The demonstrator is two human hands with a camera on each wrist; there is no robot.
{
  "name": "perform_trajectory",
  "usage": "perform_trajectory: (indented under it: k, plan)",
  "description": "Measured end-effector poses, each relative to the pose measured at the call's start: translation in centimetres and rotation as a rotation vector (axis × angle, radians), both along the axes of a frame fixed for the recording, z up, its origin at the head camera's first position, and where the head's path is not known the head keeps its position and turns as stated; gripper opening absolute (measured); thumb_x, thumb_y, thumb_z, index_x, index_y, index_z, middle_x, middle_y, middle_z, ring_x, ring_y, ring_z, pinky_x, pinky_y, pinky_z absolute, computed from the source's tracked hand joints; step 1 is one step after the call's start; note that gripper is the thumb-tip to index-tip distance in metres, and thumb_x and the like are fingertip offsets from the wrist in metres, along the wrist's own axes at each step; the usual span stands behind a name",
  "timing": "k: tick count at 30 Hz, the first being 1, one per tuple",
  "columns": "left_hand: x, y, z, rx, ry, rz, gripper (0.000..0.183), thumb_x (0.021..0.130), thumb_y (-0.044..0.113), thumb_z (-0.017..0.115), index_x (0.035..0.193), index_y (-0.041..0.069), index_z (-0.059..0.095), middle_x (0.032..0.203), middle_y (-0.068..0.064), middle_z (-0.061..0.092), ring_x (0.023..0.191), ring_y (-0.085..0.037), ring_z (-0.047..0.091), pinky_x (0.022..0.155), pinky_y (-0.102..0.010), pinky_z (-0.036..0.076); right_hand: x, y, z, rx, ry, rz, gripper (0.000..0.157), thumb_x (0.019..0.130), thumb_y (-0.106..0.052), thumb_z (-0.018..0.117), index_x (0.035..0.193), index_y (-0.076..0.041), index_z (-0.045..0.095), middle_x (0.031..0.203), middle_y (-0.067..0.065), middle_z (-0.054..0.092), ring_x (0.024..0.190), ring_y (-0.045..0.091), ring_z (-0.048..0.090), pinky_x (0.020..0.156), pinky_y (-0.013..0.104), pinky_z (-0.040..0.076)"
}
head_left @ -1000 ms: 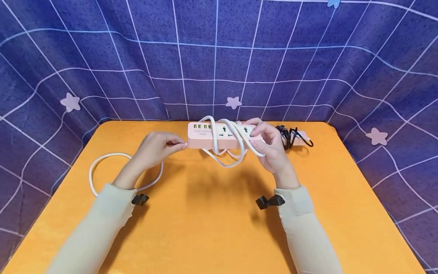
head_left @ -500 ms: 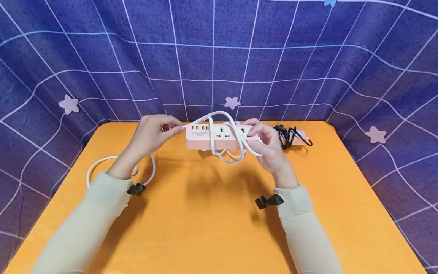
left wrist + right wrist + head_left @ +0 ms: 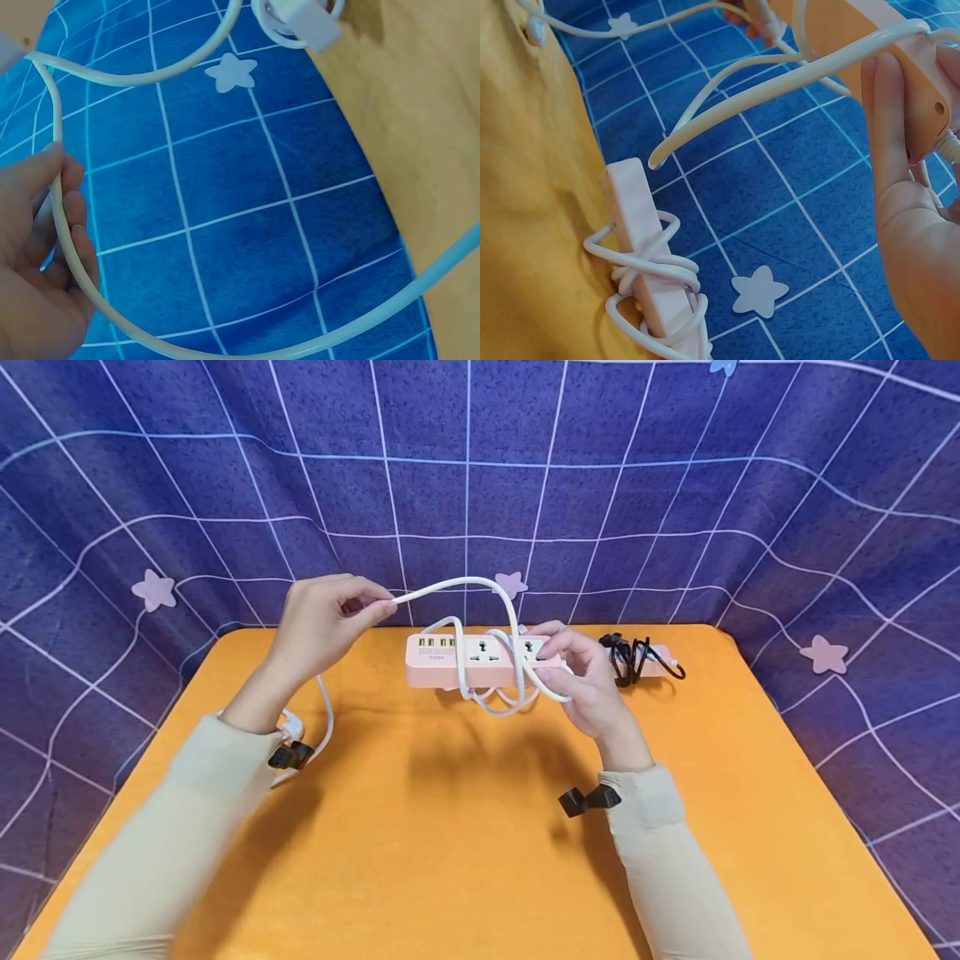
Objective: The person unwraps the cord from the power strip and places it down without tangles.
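Note:
A pink power strip point(image 3: 435, 673) with sockets and USB ports is held above the table by my right hand point(image 3: 588, 681), fingers and thumb around its right end. White cord point(image 3: 463, 681) loops around the strip. Up to the left, my left hand point(image 3: 322, 622) pinches a stretch of that cord between thumb and fingertips, and the cord arches from there over the strip. Behind my left wrist, the white plug point(image 3: 292, 725) and more cord hang or lie low; which one I cannot tell. The left wrist view shows the cord point(image 3: 75, 259) crossing the left hand's fingers.
A pink block-like item with black cable point(image 3: 637, 660) wound on it lies at the table's back right. In the right wrist view, a pale strip point(image 3: 634, 195) wrapped in cord stands near the table edge. Blue gridded cloth point(image 3: 465, 493) walls the orange table point(image 3: 480, 860).
My left hand has risen and moved left, pulling a length of white cord up off the strip into a wide arch. The right hand and power strip have stayed nearly still.

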State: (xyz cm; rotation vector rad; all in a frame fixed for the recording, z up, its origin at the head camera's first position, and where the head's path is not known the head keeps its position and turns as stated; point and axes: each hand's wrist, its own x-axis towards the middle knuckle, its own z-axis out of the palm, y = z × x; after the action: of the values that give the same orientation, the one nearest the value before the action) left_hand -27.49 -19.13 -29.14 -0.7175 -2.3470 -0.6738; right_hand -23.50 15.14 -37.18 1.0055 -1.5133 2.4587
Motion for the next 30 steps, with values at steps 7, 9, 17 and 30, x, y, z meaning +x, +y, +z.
perform_trajectory:
  k: [7,9,17,30]
  plan:
    - [0.7,0.3,1.5,0.033,0.027,0.001,0.007,0.097,0.028,0.081,0.098,0.022,0.085,0.072,0.004,0.064,0.065,-0.009,0.048,0.063,-0.022,0.032,0.0,0.0,-0.1,0.018,-0.004,-0.024,0.030,0.081,0.008,0.064,0.093,-0.016,0.076,0.122,0.008,0.064,0.117,0.024,0.057,0.093,0.024,0.054]
    - [0.9,0.3,1.8,0.042,0.030,0.002,0.008,0.097,0.028,0.081,0.098,0.022,0.085,0.072,0.004,0.063,0.065,-0.009,0.048,0.063,-0.022,0.032,0.0,0.0,-0.1,0.019,-0.007,-0.028,0.030,0.081,0.009,0.064,0.093,-0.016,0.076,0.122,0.008,0.064,0.118,0.024,0.056,0.094,0.024,0.054]
    - [1.4,0.3,2.2,0.079,0.041,-0.002,0.010,0.097,0.028,0.081,0.097,0.018,0.084,0.072,0.002,0.060,0.066,-0.010,0.046,0.062,-0.023,0.031,0.1,-0.1,0.0,0.020,-0.019,-0.034,0.030,0.081,0.010,0.063,0.093,-0.015,0.076,0.123,0.008,0.063,0.120,0.025,0.056,0.095,0.024,0.055]
    - [2.2,0.5,2.7,0.146,0.072,-0.017,0.010,0.097,0.026,0.081,0.097,0.016,0.085,0.077,0.005,0.065,0.066,-0.008,0.046,0.062,-0.023,0.032,0.0,-0.1,-0.1,0.025,-0.038,-0.053,0.029,0.081,0.009,0.065,0.093,-0.015,0.076,0.123,0.008,0.064,0.122,0.025,0.056,0.093,0.023,0.056]
